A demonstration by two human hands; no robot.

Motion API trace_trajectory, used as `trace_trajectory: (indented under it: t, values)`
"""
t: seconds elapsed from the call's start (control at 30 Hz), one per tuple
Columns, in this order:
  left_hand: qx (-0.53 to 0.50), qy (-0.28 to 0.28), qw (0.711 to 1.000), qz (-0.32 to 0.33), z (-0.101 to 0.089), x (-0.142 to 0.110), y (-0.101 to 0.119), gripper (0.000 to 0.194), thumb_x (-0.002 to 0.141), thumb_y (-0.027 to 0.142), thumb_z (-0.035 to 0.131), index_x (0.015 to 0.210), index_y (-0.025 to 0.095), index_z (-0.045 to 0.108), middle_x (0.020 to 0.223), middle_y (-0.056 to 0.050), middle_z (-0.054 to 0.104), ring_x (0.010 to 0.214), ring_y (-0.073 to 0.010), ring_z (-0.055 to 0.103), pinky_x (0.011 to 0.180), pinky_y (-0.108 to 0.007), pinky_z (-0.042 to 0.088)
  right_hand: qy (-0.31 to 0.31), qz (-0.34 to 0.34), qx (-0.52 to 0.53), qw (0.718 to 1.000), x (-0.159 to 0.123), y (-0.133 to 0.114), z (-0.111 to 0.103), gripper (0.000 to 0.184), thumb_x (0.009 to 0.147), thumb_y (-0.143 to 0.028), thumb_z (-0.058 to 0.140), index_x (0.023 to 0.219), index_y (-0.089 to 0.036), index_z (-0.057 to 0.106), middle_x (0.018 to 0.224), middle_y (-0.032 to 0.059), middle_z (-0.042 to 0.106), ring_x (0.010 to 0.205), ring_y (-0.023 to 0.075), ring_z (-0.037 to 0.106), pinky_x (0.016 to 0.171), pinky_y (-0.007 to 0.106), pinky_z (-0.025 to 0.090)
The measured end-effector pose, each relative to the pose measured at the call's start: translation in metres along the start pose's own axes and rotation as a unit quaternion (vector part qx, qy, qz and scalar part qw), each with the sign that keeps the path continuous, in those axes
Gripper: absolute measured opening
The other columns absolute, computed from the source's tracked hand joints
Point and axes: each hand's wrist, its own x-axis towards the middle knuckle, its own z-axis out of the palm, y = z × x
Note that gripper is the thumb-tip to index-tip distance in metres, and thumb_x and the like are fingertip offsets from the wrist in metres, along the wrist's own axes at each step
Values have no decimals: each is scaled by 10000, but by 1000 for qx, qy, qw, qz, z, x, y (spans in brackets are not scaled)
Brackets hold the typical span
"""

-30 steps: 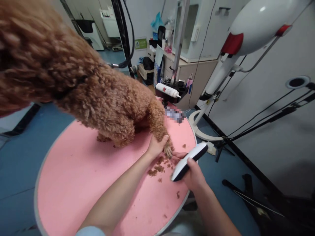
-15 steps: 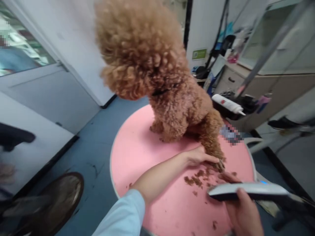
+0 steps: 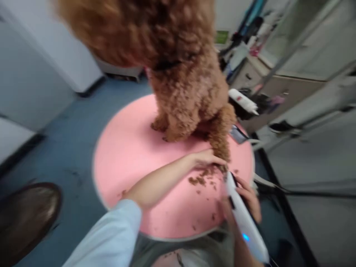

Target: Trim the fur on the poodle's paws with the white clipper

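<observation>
A curly brown dog (image 3: 189, 89) with a black collar (image 3: 167, 66) sits on a round pink table (image 3: 122, 144). My left hand (image 3: 205, 157) reaches across the tabletop and is closed around the lower part of the dog's hind leg (image 3: 221, 148), just above the paw. In my right hand (image 3: 249, 198) is a white and black hair clipper (image 3: 243, 217) with a blue light lit. Its blade end points up at the paw, very close to it; whether they touch I cannot tell. Clumps of cut brown hair (image 3: 198, 180) lie below the paw.
A white nozzle bottle (image 3: 243, 101) lies in a dark holder beyond the table's right edge. A flat dark object (image 3: 238, 134) rests near that edge. Behind stands a cabinet (image 3: 294, 89) with a drawer. A brown round-edged object (image 3: 33, 218) is on the blue floor at left.
My right hand has turned the clipper from lying sideways to pointing upward and brought its blade to the paw. The view has shifted, with the dog's head now nearer and partly cut off.
</observation>
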Motion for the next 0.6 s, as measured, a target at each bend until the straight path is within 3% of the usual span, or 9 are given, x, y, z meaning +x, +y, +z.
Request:
trace_trajectory:
  t: [0.07, 0.13, 0.23, 0.47, 0.6]
  values:
    - [11, 2, 1000, -3, -4, 2, -4, 55, 683, 125, 655, 684, 70, 660, 589, -62, 647, 463, -108, 568, 393, -191, 370, 9, -59, -54, 997, 4, -2, 5, 158, 729, -272, 666, 874, -249, 608, 1135, 82, 646, 1075, 296, 617, 916, 504, 484]
    - [21, -1, 1000, -16, -7, 6, -7, 95, 673, 163, 682, 695, 75, 654, 551, -54, 622, 412, -100, 522, 368, -197, 345, 12, -120, -96, 988, 3, 0, 5, 315, 692, -227, 698, 986, -238, 586, 1168, 99, 630, 1067, 288, 625, 874, 473, 519]
    - [33, 4, 999, -13, -4, 7, -9, 100, 657, 156, 691, 706, 84, 642, 538, -41, 605, 396, -91, 500, 358, -194, 332, 24, -167, -125, 978, -2, 1, 1, 397, 678, -181, 705, 1044, -231, 557, 1194, 112, 613, 1082, 281, 622, 862, 455, 535]
    - [61, 30, 997, -28, 2, 3, -5, 108, 670, 173, 677, 699, 84, 623, 508, -26, 578, 373, -84, 470, 347, -200, 337, 51, -210, -192, 957, 0, 8, 6, 368, 689, -203, 712, 1034, -225, 587, 1201, 107, 616, 1036, 263, 645, 824, 403, 569]
    - [67, 39, 997, -23, -1, 4, -7, 121, 649, 173, 688, 710, 95, 620, 506, -17, 573, 382, -89, 478, 356, -205, 361, 28, -192, -139, 971, 4, 10, 10, 412, 687, -159, 698, 1063, -237, 549, 1232, 105, 608, 1086, 270, 632, 862, 418, 555]
